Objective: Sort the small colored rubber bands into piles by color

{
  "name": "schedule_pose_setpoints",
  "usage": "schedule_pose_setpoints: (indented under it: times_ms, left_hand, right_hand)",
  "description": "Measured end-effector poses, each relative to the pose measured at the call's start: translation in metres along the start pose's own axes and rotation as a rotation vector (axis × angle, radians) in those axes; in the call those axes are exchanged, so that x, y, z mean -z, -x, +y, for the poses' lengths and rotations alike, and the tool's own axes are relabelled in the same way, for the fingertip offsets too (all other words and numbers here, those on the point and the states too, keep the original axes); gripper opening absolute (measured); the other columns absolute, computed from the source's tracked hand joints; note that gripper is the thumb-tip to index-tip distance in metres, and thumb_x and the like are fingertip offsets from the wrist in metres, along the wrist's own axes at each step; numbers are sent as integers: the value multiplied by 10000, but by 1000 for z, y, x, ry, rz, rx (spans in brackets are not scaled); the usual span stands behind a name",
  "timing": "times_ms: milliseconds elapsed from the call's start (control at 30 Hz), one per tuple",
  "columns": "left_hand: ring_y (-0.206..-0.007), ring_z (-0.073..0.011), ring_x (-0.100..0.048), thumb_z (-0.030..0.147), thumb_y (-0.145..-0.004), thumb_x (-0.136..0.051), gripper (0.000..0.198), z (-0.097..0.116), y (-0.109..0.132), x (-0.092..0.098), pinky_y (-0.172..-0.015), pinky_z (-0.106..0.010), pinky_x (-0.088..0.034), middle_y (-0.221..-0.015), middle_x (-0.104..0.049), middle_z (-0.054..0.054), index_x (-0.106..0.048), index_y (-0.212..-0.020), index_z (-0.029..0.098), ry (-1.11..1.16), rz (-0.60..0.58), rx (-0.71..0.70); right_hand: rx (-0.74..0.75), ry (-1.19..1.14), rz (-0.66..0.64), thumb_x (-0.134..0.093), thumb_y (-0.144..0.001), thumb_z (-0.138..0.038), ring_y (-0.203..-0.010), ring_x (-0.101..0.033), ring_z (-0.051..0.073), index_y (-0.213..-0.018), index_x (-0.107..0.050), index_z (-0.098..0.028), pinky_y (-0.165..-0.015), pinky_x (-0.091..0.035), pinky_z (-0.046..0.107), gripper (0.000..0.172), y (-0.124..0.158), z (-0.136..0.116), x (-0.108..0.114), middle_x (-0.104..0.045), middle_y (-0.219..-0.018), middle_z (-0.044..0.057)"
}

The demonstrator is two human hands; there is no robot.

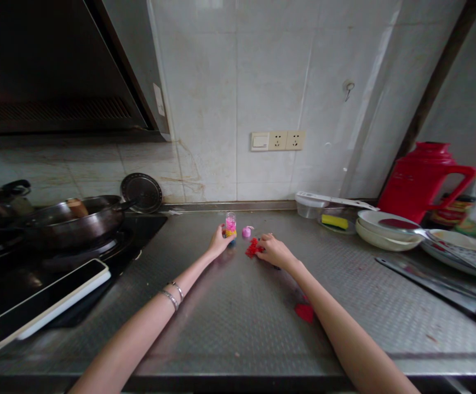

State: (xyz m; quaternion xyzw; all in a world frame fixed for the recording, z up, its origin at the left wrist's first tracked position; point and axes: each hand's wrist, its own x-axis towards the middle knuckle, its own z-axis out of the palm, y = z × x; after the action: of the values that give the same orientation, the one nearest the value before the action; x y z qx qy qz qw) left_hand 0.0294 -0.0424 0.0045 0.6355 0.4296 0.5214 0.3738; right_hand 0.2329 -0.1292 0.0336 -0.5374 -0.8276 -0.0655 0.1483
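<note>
My left hand [220, 241] is closed around a small clear jar [230, 223] that stands upright on the metal counter. Bands of pink, yellow and blue show inside it. Just right of the jar sits a small pink-purple cap [246, 232]. My right hand [276, 250] has its fingers bent down at a little heap of small red pieces [252, 248], touching its right side. Whether a piece is pinched between those fingertips is too small to make out. By my right forearm lies a flat red piece [304, 312], partly beside a clear wrapper.
At left, a phone [49, 301] lies beside the stove, where a steel wok [73, 221] stands. On the right are a plastic tub [309, 207], a yellow sponge [334, 221], stacked bowls [379, 235], a long knife [430, 282] and a red thermos [416, 180].
</note>
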Motion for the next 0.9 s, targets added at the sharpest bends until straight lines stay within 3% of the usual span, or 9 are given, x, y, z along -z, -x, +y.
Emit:
schedule_pose_setpoints:
  times_ms: [200, 633, 900]
  left_hand:
    - [-845, -202, -593, 291, -655, -646, 349, 7, 5, 2, -785, -334, -447, -947, -636, -104, -584, -954, 123, -225, -21, -146]
    - [-823, -193, -603, 256, -680, -627, 308, 16, 21, -2, -789, -326, -457, -930, -651, -105, -607, -950, 108, -126, -168, -134]
    - [-840, -192, -601, 255, -693, -615, 298, 19, 26, 2, -800, -322, -454, -947, -647, -103, -594, -954, 112, -128, -176, -136]
  right_hand:
    - [-5, -14, 0, -506, -769, -280, -914, -457, 187, -802, -601, -183, -731, -399, 257, 139, -2, -3, -1, -537, -891, 79]
    - [-10, -73, 46, -518, -742, -242, -851, -459, 156, -735, -573, -170, -740, -374, 240, 91, -4, 2, -6, -533, -843, 54]
    - [-28, -205, 118, -520, -715, -243, -781, -469, 137, -672, -555, -171, -703, -363, 227, 91, -2, 2, 0, -512, -786, 27]
